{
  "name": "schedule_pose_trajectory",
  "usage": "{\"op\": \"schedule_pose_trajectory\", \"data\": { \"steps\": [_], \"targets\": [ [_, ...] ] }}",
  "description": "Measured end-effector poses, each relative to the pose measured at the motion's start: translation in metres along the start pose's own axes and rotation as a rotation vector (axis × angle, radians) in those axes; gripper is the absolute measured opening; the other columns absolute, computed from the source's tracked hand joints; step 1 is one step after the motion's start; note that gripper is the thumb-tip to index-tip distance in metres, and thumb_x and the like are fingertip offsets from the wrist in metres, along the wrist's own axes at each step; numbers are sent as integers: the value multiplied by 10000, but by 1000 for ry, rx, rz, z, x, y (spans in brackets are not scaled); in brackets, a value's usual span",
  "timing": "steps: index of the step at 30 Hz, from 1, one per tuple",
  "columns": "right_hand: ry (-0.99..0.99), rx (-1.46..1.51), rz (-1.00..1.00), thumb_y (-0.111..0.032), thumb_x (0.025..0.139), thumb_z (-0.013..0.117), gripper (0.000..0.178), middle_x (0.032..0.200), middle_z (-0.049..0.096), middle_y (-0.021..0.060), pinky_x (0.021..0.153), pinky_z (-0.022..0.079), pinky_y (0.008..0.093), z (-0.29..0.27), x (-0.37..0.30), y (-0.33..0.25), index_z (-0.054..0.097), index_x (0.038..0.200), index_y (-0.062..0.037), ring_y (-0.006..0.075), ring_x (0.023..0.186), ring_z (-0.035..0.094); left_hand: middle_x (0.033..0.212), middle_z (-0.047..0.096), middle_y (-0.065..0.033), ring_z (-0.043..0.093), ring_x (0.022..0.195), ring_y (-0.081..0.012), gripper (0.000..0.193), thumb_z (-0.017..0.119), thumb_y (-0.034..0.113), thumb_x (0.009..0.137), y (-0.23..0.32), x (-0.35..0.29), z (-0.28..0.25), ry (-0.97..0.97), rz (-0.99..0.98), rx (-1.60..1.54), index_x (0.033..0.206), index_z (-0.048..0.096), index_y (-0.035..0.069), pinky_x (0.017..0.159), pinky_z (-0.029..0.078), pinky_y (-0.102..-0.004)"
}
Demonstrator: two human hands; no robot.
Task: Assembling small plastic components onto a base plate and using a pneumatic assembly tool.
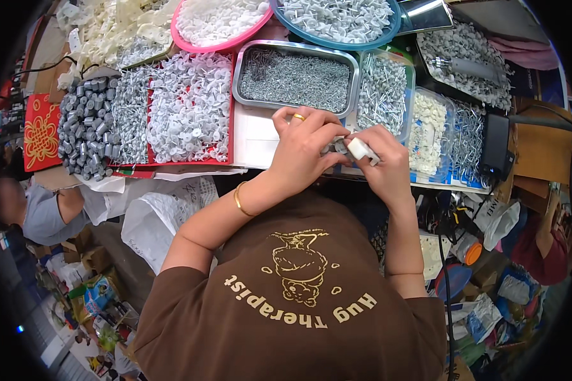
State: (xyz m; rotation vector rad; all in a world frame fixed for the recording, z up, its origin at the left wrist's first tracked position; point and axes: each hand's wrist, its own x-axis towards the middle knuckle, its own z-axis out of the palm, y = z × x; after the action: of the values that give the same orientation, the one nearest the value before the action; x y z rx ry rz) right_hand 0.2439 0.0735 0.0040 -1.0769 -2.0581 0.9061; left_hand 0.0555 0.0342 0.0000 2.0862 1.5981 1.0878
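Observation:
My left hand (305, 146), with a gold ring and a gold bangle, is closed in a pinch on a small grey part (338, 147), mostly covered by the fingertips. Close beside it, my right hand (385, 160) grips a small white plastic piece (360, 150) between thumb and fingers. The two parts meet or nearly meet; whether they are joined I cannot tell. Both hands are over the table's near edge, just below a metal tray (236, 86) full of tiny screws. A clear box (410, 95) of metal pins lies beyond my right hand.
A red tray (231, 140) of white plastic pieces and a heap of grey cylinders (86, 127) are on the left. Pink (178, 38) and blue (397, 25) basins stand behind. At right are a black adapter (497, 147) and a hanging cable (447, 286). Other people are at both sides.

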Motion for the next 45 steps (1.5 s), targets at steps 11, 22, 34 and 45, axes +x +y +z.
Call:
{"op": "schedule_pose_trajectory", "data": {
  "steps": [11, 22, 34, 45],
  "targets": [
    [62, 497, 265, -527, 1062, 400, 473, 922, 568, 67, 569, 405, 206, -22, -7, -3, 401, 1132, -59, 73, 669, 496, 1010, 659, 41, 584, 1003, -186, 372, 841, 356, 664, -6, -4, -1, 3, 54, 36, 926, 689, 140, 970, 267, -442],
    [168, -136, -65, -59, 804, 789, 357, 1114, 665, 138, 905, 470, 384, 13, -5, -23, 678, 1141, -19, 317, 1010, 605, 961, 762, 46, 680, 886, -126, 224, 834, 237, 771, -35, -29, -46, -138, -184, -136, 958, 753, 143, 975, 300, -408],
    [-6, -22, -153, -92, 767, 809, 358, 1091, 687, 101, 896, 483, 402, 18, 1, -28, 739, 1117, -66, 293, 1006, 618, 950, 764, 20, 690, 908, -152, 98, 770, 140, 817, -32, -30, -50, -170, -269, -179, 863, 688, 111, 1004, 305, -421],
    [-112, -15, -127, -89, 784, 791, 369, 1110, 679, 98, 915, 485, 399, 8, 3, -28, 728, 1147, -77, 296, 1036, 604, 1026, 699, -3, 648, 999, -183, 505, 841, 219, 758, -18, -26, -59, -285, -180, -98, 1181, 587, 109, 1021, 276, -433]
  ]
}}
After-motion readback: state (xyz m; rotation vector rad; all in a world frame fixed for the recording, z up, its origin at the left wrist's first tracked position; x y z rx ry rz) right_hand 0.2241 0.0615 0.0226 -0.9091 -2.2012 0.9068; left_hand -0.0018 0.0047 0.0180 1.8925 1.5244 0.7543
